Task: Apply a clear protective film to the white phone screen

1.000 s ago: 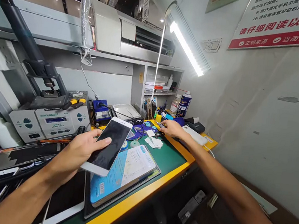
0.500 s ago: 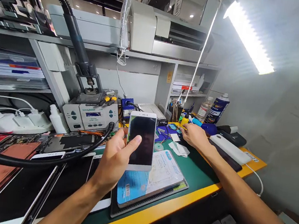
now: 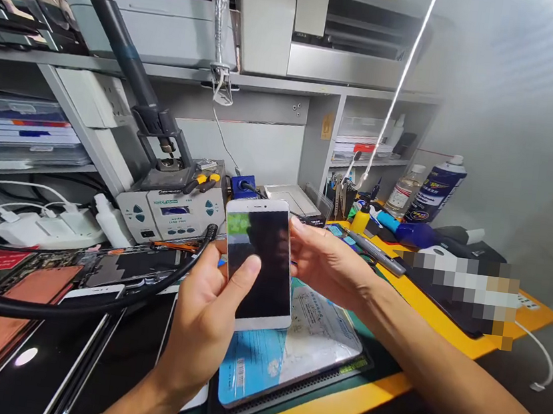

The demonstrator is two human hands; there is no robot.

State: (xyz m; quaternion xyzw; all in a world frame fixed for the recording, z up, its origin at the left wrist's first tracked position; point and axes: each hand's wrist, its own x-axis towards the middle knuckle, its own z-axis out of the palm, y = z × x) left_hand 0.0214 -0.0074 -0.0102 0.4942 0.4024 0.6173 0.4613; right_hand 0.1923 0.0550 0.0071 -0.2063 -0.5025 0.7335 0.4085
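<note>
- Phone [image 3: 266, 293]: center of frame, dark screen toward the camera, held up above the blue-and-white packet [image 3: 319, 326] on the bench [image 3: 385, 385].
- Left hand [image 3: 211, 303]: fingers clamped round the phone's left side, thumb flat on the screen.
- Right hand [image 3: 333, 261]: just changed. Half a second ago it was out by the yellow bottle [image 3: 360, 219]; now it's back at the phone's upper right edge, thumb by the rim.
- Right fingers: bent, partly behind the phone; can't tell if they pinch the edge, something small, or nothing.
- Meaning: reach looks over, both hands now on the phone work, left one doing the holding.
- Grey pen-like tool [image 3: 376, 253]: lies on the bench, right of center, behind the right wrist.
- Grey control box [image 3: 175, 211]: left of center, behind the left hand, apart from it.
</note>
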